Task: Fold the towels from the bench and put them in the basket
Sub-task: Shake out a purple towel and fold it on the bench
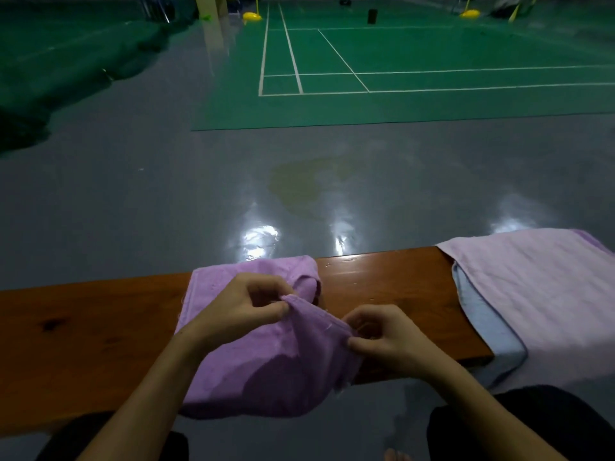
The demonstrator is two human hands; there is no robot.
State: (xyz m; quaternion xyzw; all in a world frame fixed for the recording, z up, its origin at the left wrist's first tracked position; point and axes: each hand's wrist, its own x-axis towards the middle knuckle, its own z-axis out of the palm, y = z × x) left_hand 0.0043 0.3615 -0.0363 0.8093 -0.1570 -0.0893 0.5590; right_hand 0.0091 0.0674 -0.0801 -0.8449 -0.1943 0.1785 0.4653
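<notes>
Purple towel (253, 357) is laid across the wooden tabletop (83, 327), its far edge at the tabletop's far rim and its near part draped over the near edge. Its long axis is seen to run from far to near, roughly across the tabletop's length. A raised ridge of cloth is lifted near the towel's right side, running diagonally from upper left to lower right. The upper end of that ridge is pinched by the left hand (243, 307), grip closed on the cloth between thumb and fingers. The lower end is pinched by the right hand (382, 341) in the same way. The far right corner is seen curled over. A pale pink towel (539, 301) is spread at the tabletop's right end, over a light blue towel (489, 327). A green court (416, 78) is visible beyond the grey floor (166, 194).
</notes>
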